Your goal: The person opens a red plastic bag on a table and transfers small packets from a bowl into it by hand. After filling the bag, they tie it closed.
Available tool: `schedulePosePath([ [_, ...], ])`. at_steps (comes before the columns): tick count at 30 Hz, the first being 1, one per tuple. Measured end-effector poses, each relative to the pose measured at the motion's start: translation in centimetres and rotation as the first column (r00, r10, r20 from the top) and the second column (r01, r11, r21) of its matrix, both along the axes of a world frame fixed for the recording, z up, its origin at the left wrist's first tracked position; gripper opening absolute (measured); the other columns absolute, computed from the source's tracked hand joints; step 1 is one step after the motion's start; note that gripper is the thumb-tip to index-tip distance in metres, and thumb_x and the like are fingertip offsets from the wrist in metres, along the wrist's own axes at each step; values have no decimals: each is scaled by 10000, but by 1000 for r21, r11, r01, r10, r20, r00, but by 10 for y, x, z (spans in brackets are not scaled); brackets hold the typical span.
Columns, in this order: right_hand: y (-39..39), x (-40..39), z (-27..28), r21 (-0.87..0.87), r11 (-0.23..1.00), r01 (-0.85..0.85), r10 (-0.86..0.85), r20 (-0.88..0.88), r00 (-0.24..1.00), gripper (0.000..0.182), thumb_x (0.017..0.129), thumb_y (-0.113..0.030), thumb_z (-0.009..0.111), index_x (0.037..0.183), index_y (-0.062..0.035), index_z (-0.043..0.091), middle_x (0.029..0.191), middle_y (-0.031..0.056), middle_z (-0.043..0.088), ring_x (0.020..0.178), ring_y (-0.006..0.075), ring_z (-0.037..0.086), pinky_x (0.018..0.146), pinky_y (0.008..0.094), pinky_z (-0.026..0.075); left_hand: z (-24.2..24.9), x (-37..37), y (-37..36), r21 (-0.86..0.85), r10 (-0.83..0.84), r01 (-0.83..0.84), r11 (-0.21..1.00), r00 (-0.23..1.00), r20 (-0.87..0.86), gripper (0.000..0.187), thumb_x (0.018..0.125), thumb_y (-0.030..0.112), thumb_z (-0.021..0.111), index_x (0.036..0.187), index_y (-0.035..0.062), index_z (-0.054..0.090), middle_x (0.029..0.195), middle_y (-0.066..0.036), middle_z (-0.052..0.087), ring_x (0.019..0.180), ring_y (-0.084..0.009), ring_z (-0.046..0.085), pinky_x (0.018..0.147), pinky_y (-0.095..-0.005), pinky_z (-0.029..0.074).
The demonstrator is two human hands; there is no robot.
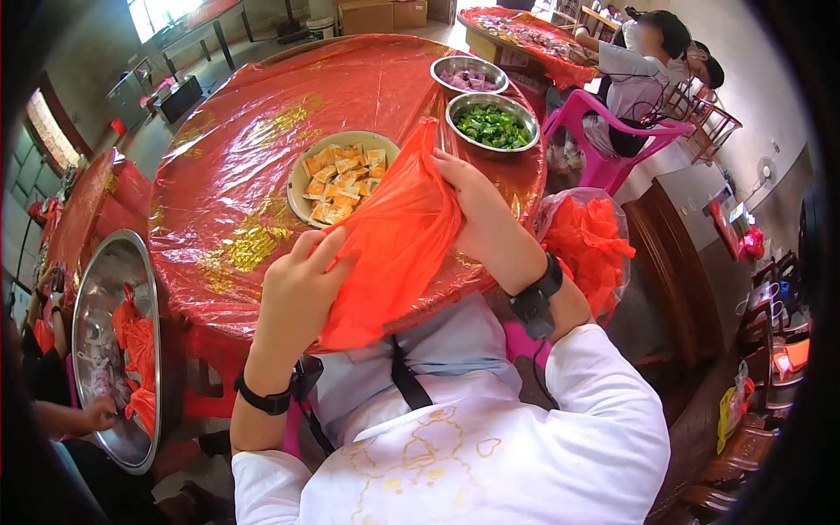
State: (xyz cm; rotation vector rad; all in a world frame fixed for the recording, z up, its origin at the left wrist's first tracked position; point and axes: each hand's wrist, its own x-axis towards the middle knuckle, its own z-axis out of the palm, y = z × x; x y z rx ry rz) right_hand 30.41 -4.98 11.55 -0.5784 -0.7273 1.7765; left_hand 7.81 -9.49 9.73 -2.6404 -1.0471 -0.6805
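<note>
The red plastic bag (394, 254) is held up over the near edge of the round table (236, 114), its lower end hanging in front of the wearer's lap. The left hand (306, 278) is at the bag's left side, fingers bent and slightly spread against the film; whether they are clamped on it cannot be told. The right hand (464, 184) has its fingers closed on the bag near its gathered upper end. Each wrist carries a black strap. Just beyond the bag, and partly covered by it, a pale bowl (296, 188) contains small orange-and-white packets (337, 184). Beside the right forearm, a clear bag (619, 262) is filled with crumpled red bags (584, 245). To the left, a large metal basin (87, 324) contains further red bags (138, 350) and pale items, not identifiable; another person's hand (101, 411) is at its rim. Past the right hand, one metal bowl (451, 118) contains chopped greens (493, 126), and behind it a second metal bowl (435, 70) contains purplish pieces (469, 80). Farther off, a pink chair (604, 131) stands near a person (634, 74) at another red-covered table (516, 31).
</note>
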Motion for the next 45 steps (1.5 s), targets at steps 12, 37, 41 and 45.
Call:
schedulePosePath([
  [12, -4, 1, -9, 985, 23, 172, -958, -28, 284, 233, 782, 41, 551, 991, -57, 511, 836, 49, 530, 790, 170, 527, 735, 287, 443, -19, 4, 8, -55, 75, -86, 995, 981, -179, 104, 698, 116, 584, 683, 48, 661, 1220, -128, 550, 1212, -307, 446, 1093, -543, 249],
  [37, -6, -23, -59, -178, 692, -700, -464, 632, -620, 603, 653, -613, 687, 992, -114, 670, 847, 69, 680, 769, 215, 659, 729, 353, 472, -67, -12, 21, -207, 282, -445, 871, 799, -531, 196, 707, 216, 623, 853, 100, 684, 969, -88, 610, 1119, -269, 502, 1071, -655, 9],
  [41, 5, -15, -77, 20, 413, -911, -656, 700, -282, 425, 773, -456, 629, 1013, -105, 643, 848, 101, 658, 834, 252, 637, 744, 397, 465, -70, -18, 22, -351, 75, -284, 892, 860, -505, 474, 640, 121, 658, 1112, 116, 612, 1022, -77, 588, 1215, -293, 418, 1069, -662, -15],
  [45, 12, -24, -84, 273, 210, -939, -411, 896, 169, 316, 827, -314, 549, 1015, -75, 634, 962, 142, 643, 909, 304, 608, 799, 433, 463, -82, -20, 23, -320, 45, -206, 925, 894, -446, 528, 664, 103, 640, 1185, 147, 570, 1002, -77, 601, 1194, -299, 447, 1070, -659, -10],
])
